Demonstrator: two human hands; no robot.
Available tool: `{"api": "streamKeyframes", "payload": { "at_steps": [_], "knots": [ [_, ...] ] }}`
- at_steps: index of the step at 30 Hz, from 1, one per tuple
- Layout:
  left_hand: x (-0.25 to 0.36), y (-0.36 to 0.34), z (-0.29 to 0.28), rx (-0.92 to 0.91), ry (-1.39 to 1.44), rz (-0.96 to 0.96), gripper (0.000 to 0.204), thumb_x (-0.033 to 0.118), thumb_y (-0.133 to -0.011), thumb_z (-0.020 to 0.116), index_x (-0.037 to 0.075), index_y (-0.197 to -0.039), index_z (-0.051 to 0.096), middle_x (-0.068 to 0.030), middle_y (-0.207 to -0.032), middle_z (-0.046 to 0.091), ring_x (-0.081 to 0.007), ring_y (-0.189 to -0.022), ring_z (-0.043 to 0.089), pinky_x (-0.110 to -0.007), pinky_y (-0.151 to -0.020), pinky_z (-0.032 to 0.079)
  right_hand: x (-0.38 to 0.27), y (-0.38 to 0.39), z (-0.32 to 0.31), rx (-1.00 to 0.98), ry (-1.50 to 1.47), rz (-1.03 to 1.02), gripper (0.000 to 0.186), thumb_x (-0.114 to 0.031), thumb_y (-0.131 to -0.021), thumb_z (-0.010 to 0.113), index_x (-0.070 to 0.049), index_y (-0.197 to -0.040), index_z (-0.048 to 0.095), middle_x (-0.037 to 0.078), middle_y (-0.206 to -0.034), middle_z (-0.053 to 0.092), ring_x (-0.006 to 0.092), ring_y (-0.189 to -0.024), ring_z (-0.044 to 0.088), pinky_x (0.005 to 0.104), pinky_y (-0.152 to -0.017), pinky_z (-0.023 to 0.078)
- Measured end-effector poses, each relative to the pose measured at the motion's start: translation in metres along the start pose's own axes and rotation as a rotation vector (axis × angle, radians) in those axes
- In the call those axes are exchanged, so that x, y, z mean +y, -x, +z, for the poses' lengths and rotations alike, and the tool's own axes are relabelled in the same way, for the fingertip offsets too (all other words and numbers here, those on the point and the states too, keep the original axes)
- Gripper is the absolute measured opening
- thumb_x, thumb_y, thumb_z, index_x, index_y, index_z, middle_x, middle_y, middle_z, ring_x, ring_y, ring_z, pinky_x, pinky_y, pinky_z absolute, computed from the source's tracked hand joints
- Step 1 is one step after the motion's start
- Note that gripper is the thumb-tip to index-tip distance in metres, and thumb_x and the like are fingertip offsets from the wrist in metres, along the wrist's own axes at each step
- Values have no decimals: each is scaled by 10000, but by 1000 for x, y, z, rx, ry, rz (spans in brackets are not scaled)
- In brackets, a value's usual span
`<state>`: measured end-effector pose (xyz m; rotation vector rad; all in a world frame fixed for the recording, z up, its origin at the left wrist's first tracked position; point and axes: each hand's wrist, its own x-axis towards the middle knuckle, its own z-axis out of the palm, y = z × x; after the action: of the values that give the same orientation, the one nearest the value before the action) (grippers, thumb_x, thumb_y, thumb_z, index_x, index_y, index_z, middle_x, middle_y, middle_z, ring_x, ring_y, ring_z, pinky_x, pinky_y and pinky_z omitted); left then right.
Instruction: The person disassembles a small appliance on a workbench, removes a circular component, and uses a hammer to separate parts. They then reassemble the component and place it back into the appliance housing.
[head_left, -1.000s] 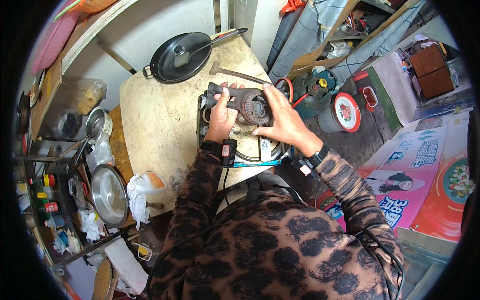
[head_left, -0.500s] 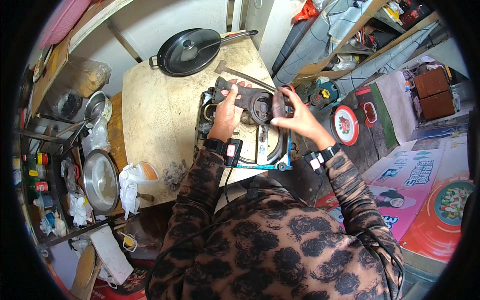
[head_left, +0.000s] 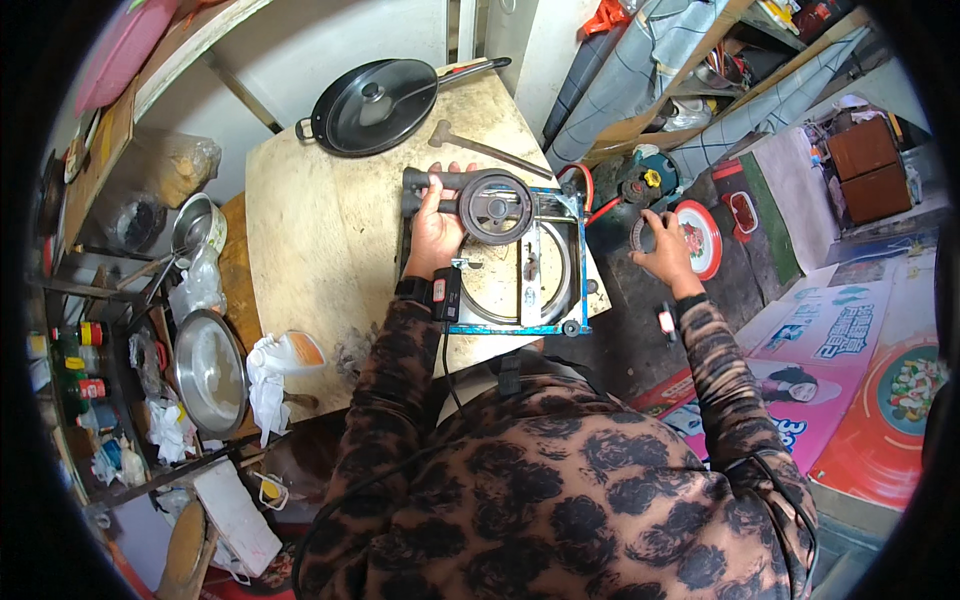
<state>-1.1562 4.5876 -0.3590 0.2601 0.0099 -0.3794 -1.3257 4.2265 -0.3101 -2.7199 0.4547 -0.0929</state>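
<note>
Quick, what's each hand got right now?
Left hand: closed around the burner, over the stove.
Right hand: holding a ring between thumb and fingers, off to the right.

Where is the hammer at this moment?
In the head view, the hammer lies on the tabletop, near upper centre, between the lidded black pan and the dark burner held in the left hand.

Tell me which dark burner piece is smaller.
The dark, ridged metal ring in the right hand; the black, round-headed metal burner in the left hand is larger.
</note>
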Motion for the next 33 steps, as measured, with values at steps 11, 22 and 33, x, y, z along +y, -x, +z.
{"api": "streamKeyframes", "payload": {
  "at_steps": [11, 22, 33],
  "knots": [
    [7, 2, 3, 50, 48, -30, 258, 220, -1026, 516, 131, -1268, 504, -122, -1329, 528, -377, -1373, 407, -558, -1143, 342, -44, 1, -27, -543, -1405, 407, 612, -462, -947, 578, -119, -1436, 445, 173, -1275, 600, 351, -1137, 633, 449, -795, 578],
    [3, 1, -3, 87, 30, 5, 269, 227, -1007, 551, 112, -1244, 500, -125, -1293, 548, -388, -1330, 458, -576, -1111, 385, -91, 7, -16, -1080, -2009, 202, 695, -682, -976, 257, -281, -1544, 253, 297, -1425, 453, 451, -1122, 606, 400, -737, 576],
    [6, 3, -6, 153, 56, 9, 230, 192, -993, 567, 118, -1208, 532, -112, -1272, 583, -359, -1333, 463, -542, -1098, 404, -109, 8, -24, -1142, -2112, 139, 723, -684, -970, 279, -272, -1558, 191, 333, -1424, 424, 506, -1062, 607, 423, -711, 597]
  ]
}}
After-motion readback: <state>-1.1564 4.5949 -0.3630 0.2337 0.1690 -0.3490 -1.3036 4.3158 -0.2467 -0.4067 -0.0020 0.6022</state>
